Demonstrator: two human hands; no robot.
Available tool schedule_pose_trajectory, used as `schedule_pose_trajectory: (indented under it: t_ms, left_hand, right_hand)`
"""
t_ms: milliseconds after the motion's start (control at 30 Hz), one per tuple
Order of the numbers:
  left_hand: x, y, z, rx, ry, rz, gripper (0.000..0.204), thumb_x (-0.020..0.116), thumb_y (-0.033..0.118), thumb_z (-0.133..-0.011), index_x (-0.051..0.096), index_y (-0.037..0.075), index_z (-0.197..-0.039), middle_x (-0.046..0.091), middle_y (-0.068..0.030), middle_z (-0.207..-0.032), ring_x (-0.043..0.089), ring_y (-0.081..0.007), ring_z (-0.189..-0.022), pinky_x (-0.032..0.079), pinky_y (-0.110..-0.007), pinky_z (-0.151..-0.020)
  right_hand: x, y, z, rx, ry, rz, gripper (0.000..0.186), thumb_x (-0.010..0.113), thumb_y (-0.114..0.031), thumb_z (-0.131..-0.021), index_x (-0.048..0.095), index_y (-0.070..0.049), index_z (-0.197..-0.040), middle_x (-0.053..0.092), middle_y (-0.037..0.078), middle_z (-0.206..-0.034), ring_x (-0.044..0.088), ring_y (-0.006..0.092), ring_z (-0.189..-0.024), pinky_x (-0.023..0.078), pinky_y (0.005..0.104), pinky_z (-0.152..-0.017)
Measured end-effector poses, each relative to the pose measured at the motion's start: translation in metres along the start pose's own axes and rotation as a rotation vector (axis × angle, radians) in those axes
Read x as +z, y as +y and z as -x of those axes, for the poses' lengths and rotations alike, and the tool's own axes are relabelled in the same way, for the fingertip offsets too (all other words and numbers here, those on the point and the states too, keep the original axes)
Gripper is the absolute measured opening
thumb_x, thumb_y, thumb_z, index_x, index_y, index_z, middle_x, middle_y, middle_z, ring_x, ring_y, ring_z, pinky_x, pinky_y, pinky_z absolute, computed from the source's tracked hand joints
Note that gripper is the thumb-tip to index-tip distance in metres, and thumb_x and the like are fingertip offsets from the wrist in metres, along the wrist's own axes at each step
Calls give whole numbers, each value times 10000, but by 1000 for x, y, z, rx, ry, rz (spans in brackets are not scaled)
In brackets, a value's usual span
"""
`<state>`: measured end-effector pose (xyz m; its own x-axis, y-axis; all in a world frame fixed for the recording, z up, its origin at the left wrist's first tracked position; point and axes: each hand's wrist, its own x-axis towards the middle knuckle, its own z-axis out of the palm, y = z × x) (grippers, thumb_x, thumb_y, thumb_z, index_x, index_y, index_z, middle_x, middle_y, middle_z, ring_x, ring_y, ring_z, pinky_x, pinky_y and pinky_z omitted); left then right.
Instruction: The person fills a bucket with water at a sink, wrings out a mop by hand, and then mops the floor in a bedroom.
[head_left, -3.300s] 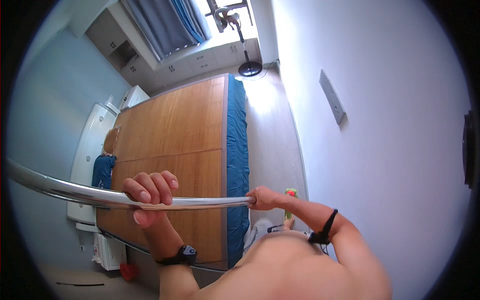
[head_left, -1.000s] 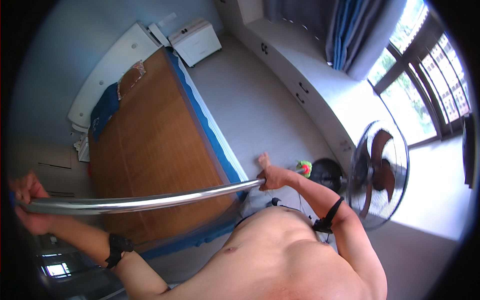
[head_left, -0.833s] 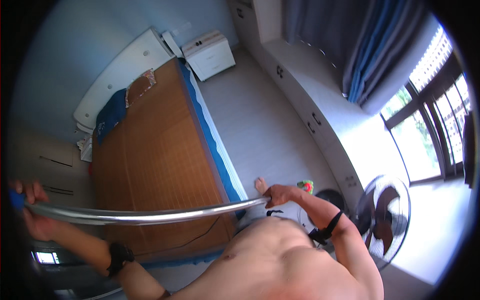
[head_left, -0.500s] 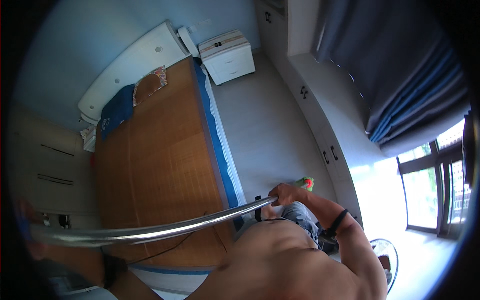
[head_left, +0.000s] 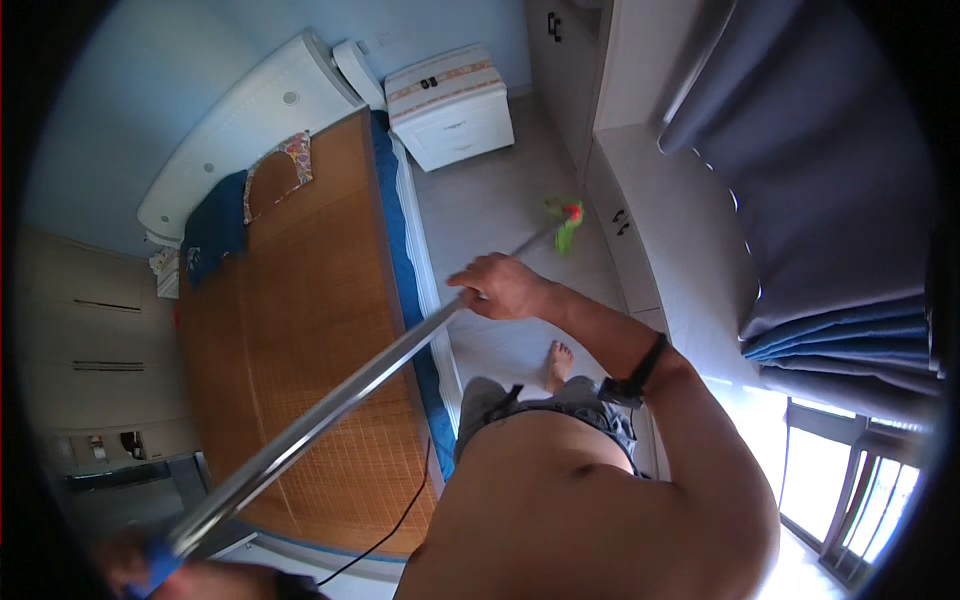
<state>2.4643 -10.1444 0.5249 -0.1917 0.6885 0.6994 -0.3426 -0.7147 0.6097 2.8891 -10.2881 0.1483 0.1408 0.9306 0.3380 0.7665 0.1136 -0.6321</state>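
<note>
A mop with a long silver metal pole (head_left: 330, 410) slants across the view from the lower left to the floor. Its head (head_left: 566, 225), green with a red middle, is on the floor between the bed and the low cabinets. My right hand (head_left: 497, 287) closes around the pole partway down, with the index finger stretched out along it. At the dim lower left edge, my left hand (head_left: 125, 565) grips the blue upper end of the pole; blur and shadow hide most of its fingers.
A bed with a brown woven mat (head_left: 300, 370) lies to the left, with blue and patterned pillows. At the far end stands a white nightstand (head_left: 455, 120). Low cabinets (head_left: 630, 230) and dark curtains (head_left: 800, 180) line the right. A black cable (head_left: 405, 515) hangs by the bed's near corner.
The mop head has moved away from me along the floor, toward the nightstand. My right hand has gone forward and left with the pole, which now slants more steeply. My view has shifted.
</note>
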Motion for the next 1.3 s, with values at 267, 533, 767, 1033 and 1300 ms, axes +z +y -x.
schedule_pose_trajectory:
  t_ms: [267,533,767,1033,1300]
  left_hand:
    - [227,-260,199,-421,-1382,414,225,784,128,-721,566,105,-772,595,-79,-837,630,-229,-801,507,-381,-754]
    - [341,-359,144,-677,-1512,886,384,836,335,-705,550,93,-792,580,-60,-821,611,-227,-689,499,-384,-716]
    - [427,-436,142,-1110,-1577,1001,283,746,263,-794,527,99,-866,540,-36,-762,517,-181,-711,408,-413,-799]
    - [568,-485,95,-578,-1802,997,243,776,104,-714,541,72,-659,510,-33,-633,548,-210,-603,471,-357,-646]
    - [636,-566,169,-366,-1725,592,195,723,55,-696,537,86,-645,521,-42,-649,564,-253,-666,453,-425,-816]
  right_hand:
    - [58,183,-16,308,249,-91,129,606,-83,-709,621,-85,-838,630,114,-780,604,340,-784,495,424,-705]
    - [-1,166,2,589,128,-222,131,659,-78,-652,590,-54,-761,587,142,-727,586,338,-733,463,418,-641]
    - [-22,226,-23,653,158,-182,223,672,-42,-577,603,-49,-789,594,144,-711,587,337,-681,455,408,-598]
    - [-94,365,-162,398,323,-97,188,630,-21,-600,570,-95,-761,575,85,-740,560,314,-750,391,423,-710]
    - [-155,564,-261,427,323,-325,183,637,-2,-629,555,-80,-772,534,106,-744,545,301,-798,425,392,-705]
